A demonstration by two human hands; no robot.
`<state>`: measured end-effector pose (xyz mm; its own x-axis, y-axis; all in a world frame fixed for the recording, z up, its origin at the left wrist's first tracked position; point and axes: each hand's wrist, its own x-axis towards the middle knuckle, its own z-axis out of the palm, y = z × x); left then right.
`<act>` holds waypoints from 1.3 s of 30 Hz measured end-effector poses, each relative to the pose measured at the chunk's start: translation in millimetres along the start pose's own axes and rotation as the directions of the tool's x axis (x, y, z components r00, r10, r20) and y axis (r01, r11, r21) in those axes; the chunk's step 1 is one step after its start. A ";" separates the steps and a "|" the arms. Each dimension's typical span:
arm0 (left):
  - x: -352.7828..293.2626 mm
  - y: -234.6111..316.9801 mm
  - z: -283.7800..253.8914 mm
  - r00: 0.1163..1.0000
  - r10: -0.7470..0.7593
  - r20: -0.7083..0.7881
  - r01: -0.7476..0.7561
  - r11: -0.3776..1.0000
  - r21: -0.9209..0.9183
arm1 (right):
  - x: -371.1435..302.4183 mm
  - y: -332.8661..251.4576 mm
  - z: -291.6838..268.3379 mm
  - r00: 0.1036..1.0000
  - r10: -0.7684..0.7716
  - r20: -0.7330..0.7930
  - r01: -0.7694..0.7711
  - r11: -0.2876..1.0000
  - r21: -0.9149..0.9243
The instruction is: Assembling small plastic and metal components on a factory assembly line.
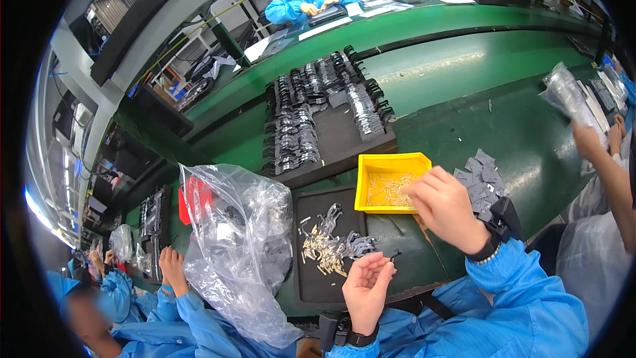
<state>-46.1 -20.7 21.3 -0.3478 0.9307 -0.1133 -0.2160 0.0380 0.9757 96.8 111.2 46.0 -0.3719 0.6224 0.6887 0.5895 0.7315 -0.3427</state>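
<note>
The green surface [437,129] is one, and it carries all the rest. Toward its far edge sits one black foam block [341,136], thick with dark clips [291,136] in rows too packed to count; a bare patch runs to its near edge, so I judge it only partly filled. One clear bag [238,245] slumps left of my one black tray [311,290], which lies by the surface's near edge. One yellow bin [385,210] stands off the tray's far right corner. Of my two hands, the right [450,209] has its fingers bunched over the bin's near right corner; the left [366,285] is curled, palm up, just off the tray's near right corner. I can't tell whether either is clamped on anything. Right of the bin is one heap of grey flat pieces [480,179], overlapping past counting. Smallest, the brass pins [321,248] lie loose in tray and bin, dozens by my guess, beside tangled grey parts [358,245]; plenty looks left.
</note>
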 end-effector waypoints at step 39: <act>19.9 2.6 -16.4 0.874 0.449 0.185 -0.477 0.725 0.497 | -37.2 -17.8 -32.0 0.840 -0.053 0.540 -0.411 0.588 0.696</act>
<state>-68.6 -8.0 18.5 -0.2318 0.8983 0.3734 0.4626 -0.2359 0.8546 123.2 66.1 46.9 -0.7307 0.6348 0.2513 0.0003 0.3685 -0.9296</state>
